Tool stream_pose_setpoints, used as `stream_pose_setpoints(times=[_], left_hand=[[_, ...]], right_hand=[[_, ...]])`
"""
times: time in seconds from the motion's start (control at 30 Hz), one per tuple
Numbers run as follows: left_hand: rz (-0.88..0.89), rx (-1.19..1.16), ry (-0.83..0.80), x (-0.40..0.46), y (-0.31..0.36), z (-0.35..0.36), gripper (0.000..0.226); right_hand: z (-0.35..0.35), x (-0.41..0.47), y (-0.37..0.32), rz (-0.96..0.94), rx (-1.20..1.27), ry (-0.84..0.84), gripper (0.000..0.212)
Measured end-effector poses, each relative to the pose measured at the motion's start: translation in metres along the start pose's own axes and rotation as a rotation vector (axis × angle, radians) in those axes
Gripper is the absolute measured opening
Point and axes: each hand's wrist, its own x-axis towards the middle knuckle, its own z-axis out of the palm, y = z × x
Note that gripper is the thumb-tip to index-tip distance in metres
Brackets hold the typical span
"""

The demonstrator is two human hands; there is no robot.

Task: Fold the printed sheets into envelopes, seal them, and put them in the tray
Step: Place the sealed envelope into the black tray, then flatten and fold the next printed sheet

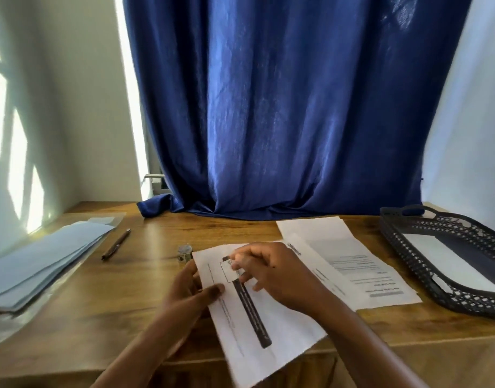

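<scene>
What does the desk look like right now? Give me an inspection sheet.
Surface: wooden desk, sunlit at left.
Job's things: printed sheet overhanging the near edge; more sheets at right; envelopes stacked at left; tray far right, white paper inside.
Clutter: pen; small jar.
Grippers: left hand holds the sheet's left edge; right hand presses a small label onto it.
Cables: nothing seen.
Surroundings: blue curtain, white walls.

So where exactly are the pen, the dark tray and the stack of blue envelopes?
pen [116,244]: head view, middle of its barrel, left of centre on the table.
dark tray [403,236]: head view, its perforated near-left wall, far right.
blue envelopes [42,261]: head view, top sheet of the stack, far left.
</scene>
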Motion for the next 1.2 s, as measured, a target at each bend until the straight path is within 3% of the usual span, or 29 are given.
stream_pose_setpoints(times=[0.07, 0.17, 0.3, 0.4, 0.6, 0.77, 0.93, 1.2], left_hand=[[-0.048, 0.099, 0.052, 0.003, 0.005, -0.021, 0.057], [-0.039, 0.33, 0.072, 0.014, 0.012, -0.047, 0.057], [0.082, 0.632, 0.195, 0.038, 0.019, -0.08, 0.049], [0.181, 0.854, 0.358, 0.06, 0.027, -0.102, 0.059], [0.079, 1.002, 0.288, 0.093, 0.03, -0.096, 0.09], [0.086, 1.294, 0.253, 0.111, 0.03, -0.068, 0.085], [0.101, 1.289, 0.327, 0.115, 0.034, -0.082, 0.066], [0.08, 1.362, 0.534, 0.104, 0.045, -0.147, 0.066]], right_hand=[[0.005, -0.002, 0.01, -0.041, -0.053, 0.028, 0.028], [0.02, -0.008, 0.029, -0.027, -0.252, 0.023, 0.045], [0.045, -0.016, 0.049, -0.034, -0.466, -0.056, 0.053], [0.055, -0.021, 0.056, -0.061, -0.502, -0.035, 0.054], [0.058, -0.023, 0.058, -0.082, -0.517, -0.017, 0.053], [0.058, -0.024, 0.058, -0.081, -0.517, -0.025, 0.05], [0.057, -0.024, 0.06, -0.083, -0.509, -0.031, 0.052], [0.057, -0.025, 0.061, -0.107, -0.523, -0.017, 0.05]])
